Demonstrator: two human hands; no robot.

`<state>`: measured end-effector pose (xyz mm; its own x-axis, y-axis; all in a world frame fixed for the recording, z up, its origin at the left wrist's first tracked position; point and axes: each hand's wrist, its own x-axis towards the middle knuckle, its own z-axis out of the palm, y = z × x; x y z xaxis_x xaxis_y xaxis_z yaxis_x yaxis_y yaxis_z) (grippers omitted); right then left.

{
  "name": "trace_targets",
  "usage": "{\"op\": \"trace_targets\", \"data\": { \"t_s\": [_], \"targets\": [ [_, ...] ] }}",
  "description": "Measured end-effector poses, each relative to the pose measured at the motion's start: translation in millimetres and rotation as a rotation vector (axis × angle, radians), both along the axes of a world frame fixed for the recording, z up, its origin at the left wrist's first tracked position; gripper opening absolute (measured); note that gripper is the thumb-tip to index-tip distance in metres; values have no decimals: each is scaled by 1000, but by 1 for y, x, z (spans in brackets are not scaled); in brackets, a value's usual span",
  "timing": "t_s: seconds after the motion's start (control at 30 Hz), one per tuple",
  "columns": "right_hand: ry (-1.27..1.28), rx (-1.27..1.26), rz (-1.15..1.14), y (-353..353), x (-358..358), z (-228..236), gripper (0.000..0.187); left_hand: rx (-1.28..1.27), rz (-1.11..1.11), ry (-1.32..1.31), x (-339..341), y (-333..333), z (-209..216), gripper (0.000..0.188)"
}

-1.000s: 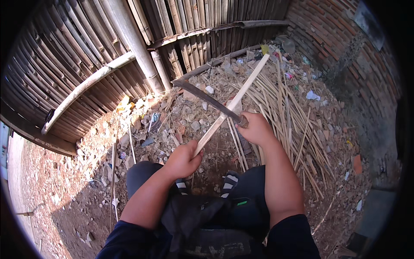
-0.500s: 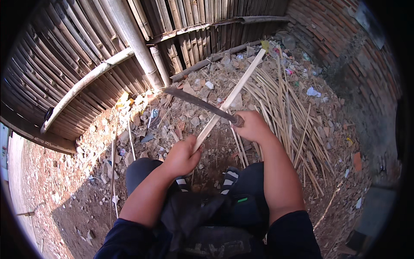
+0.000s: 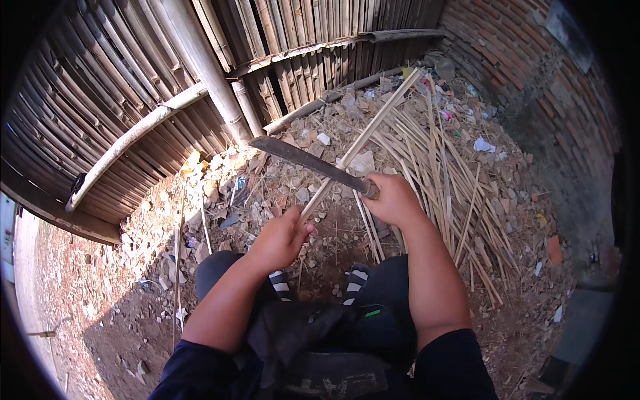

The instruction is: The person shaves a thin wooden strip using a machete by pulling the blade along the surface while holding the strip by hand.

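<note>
My left hand [image 3: 279, 239] is closed around the lower end of a long pale bamboo strip [image 3: 375, 127], which slants up and away to the right. A machete [image 3: 308, 160] with a dark, broad blade is gripped by its handle in my right hand [image 3: 393, 199]. Its blade points up and left and crosses over the strip a little above my left hand. Whether the edge bites into the strip I cannot tell. To the right of the strip lies a heap of thin bamboo strips [image 3: 443, 180], loosely piled on the ground.
A bamboo wall [image 3: 313, 80] with an upright pole [image 3: 212, 73] stands ahead and left. On the right is a brick wall [image 3: 513, 60]. Stones and litter cover the ground between. Several thin sticks lie left of my knees; my striped sandals [image 3: 357, 280] show below.
The strip has turned in my left hand and now shows a narrower face. The machete's broad side shows more, and its crossing sits slightly differently along the strip.
</note>
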<state>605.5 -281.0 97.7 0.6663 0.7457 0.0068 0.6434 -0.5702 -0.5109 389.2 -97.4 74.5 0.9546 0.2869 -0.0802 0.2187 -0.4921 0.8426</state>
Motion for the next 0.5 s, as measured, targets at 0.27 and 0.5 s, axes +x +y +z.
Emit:
{"op": "trace_targets", "data": {
  "t_s": [0.27,0.5],
  "targets": [
    [38,174,-43,-7,12,-12,35,389,22,34,15,10,30,33],
    [-112,34,141,-1,0,-1,29,285,103,-31,18,-2,-7,32]
  ]
}}
